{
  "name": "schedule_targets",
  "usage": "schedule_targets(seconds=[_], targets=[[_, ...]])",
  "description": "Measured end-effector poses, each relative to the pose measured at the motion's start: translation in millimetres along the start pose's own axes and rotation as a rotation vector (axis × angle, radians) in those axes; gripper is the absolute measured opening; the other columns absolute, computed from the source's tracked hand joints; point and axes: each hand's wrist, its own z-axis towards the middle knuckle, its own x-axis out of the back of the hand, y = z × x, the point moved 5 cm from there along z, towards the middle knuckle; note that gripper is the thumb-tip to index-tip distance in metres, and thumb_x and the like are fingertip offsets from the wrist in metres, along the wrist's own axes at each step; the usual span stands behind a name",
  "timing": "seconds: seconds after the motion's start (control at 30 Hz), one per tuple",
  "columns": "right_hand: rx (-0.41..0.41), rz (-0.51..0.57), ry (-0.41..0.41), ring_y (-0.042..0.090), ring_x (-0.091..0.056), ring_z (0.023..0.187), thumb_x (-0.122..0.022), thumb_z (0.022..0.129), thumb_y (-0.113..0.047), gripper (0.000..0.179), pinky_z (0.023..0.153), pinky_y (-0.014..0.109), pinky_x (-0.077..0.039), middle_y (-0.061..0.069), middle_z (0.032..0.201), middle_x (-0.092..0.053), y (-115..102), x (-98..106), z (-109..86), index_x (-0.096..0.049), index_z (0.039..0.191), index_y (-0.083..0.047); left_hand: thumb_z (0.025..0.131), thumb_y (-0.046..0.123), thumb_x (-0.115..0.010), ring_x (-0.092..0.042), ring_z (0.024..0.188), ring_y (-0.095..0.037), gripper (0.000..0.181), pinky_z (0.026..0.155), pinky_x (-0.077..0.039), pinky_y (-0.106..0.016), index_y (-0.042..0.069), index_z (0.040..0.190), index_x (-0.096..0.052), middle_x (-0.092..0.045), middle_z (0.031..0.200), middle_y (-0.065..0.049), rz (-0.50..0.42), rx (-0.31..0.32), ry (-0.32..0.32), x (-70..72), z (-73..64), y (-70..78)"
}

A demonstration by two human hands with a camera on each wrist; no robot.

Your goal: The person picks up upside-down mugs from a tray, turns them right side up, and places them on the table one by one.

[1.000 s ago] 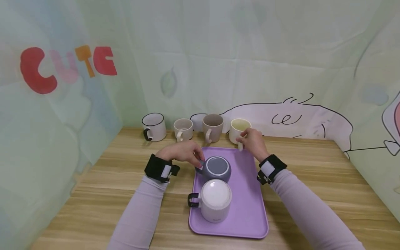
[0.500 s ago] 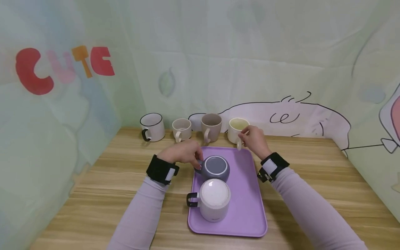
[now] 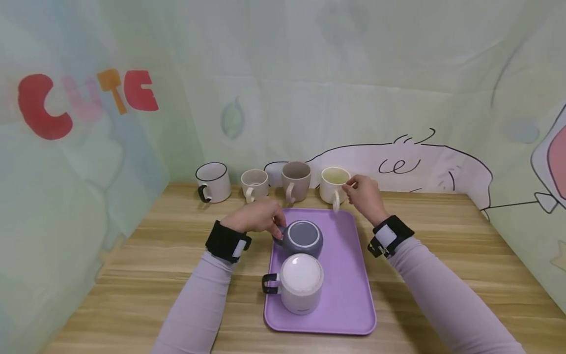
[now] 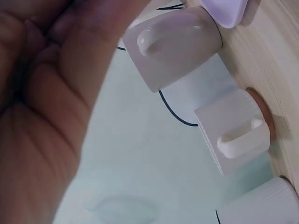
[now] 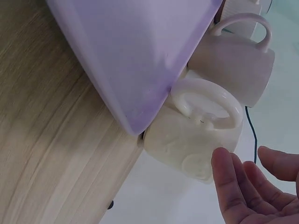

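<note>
Pale-yellow mug (image 3: 327, 191) stands upright on the bench (image 3: 433, 255), behind the purple tray (image 3: 347, 295); the right hand (image 3: 365, 195) has eased off its handle, fingers parted and gripping nothing, so it appears released. The left hand (image 3: 257, 215) still pinches the handle of the upturned gray mug (image 3: 304, 233) on the tray.

From here I see two long, pale purple sleeves (image 3: 446, 290) and, just past each one, a fat black band (image 3: 401, 227) with a light patch (image 3: 385, 236).
</note>
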Motion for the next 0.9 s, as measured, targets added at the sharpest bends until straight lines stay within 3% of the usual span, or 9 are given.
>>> schedule_targets(seconds=[0.27,0.6,0.9], targets=[[0.019,0.029,0.033,0.035,-0.066,0.073,-0.06,0.095,-0.014,0.017,0.055,0.031,-0.054,0.019,0.082,-0.065,-1,3,0.6,-0.062,0.101,0.002,0.077,0.02,-0.079,-0.058,0.07,-0.008,0.015,0.064,-0.051,-0.025,0.013,0.089,-0.076,-0.07,0.079,0.005,-0.026,-0.068,0.11,3.0,-1.0,-3.5],[0.022,0.094,0.07,0.037,-0.066,0.073,-0.059,0.097,-0.022,0.024,0.057,0.032,-0.056,0.025,0.085,-0.066,-5,8,0.1,-0.062,0.099,0.002,0.079,0.023,-0.078,-0.062,0.075,-0.007,0.02,0.067,-0.053,-0.025,0.013,0.096,-0.076,-0.074,0.089,0.002,-0.081,-0.055,0.214,11.9,0.0,-7.5],[0.075,0.142,0.08,0.034,-0.066,0.073,-0.054,0.1,-0.028,0.035,0.06,0.032,-0.058,0.022,0.085,-0.066,-6,10,-0.7,-0.063,0.105,0.005,0.082,0.015,-0.076,-0.066,0.081,-0.01,0.017,0.072,-0.056,-0.03,0.012,0.098,-0.075,-0.074,0.09,0.001,-0.296,-0.013,0.361,20.1,-2.9,-16.8]])
